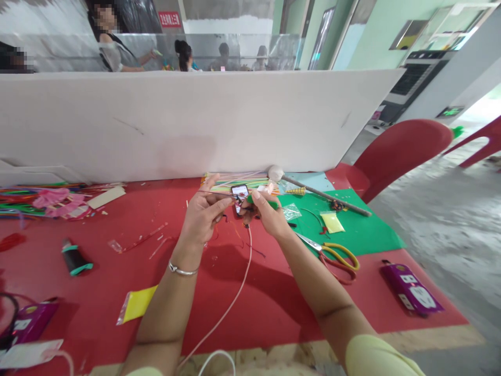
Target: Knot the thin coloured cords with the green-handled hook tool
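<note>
My left hand [202,213] and my right hand [266,213] meet above the red table [242,297]. The left hand pinches a thin stick or wire that runs across to the right hand. The right hand grips a green pipe cleaner [263,201] together with that thin piece. A small phone [239,196] lies just behind the fingers with its screen lit. A white cable [230,303] trails from the phone toward me. A silver bangle sits on my left wrist.
Scissors with yellow-red handles [334,256] lie right of my right arm on a green sheet [364,230]. A long stick with a white ball [313,192], purple packets [413,288], a yellow bag [136,304], a black roll [73,258], coloured pipe cleaners [47,196]. White partition behind; people beyond it.
</note>
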A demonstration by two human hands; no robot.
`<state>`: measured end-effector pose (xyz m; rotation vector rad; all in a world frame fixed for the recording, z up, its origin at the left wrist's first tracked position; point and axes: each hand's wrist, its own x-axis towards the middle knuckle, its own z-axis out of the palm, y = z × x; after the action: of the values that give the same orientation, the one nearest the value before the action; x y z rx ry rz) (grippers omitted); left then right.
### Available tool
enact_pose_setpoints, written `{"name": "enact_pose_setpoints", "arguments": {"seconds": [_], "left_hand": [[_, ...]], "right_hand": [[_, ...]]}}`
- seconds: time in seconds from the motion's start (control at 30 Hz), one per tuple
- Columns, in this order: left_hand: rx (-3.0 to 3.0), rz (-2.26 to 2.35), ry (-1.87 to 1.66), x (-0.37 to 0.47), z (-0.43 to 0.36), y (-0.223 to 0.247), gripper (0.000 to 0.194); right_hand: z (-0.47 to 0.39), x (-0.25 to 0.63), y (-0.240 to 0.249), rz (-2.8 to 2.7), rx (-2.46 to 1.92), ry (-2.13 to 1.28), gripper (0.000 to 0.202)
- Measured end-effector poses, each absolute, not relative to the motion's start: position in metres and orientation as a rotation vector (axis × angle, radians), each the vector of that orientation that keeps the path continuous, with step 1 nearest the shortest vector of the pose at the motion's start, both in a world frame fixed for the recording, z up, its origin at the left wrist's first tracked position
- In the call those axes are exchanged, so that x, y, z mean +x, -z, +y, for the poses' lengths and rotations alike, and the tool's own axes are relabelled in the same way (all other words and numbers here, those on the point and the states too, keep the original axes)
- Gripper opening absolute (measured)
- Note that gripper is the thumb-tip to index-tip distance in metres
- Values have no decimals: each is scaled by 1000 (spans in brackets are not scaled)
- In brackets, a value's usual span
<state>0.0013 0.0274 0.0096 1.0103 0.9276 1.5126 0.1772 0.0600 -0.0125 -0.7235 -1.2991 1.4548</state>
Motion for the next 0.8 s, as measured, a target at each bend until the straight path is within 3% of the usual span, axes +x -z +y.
{"name": "enact_pose_setpoints", "arguments": {"seconds": [0.6, 0.8], "left_hand": [[992, 932, -1440, 5, 29, -3, 117], [1000, 976, -1448, 4, 28, -7, 113]], "right_hand": [[57, 177, 16, -1423, -700, -1411, 61], [61, 175, 18, -1353, -693, -1483, 64]]}}
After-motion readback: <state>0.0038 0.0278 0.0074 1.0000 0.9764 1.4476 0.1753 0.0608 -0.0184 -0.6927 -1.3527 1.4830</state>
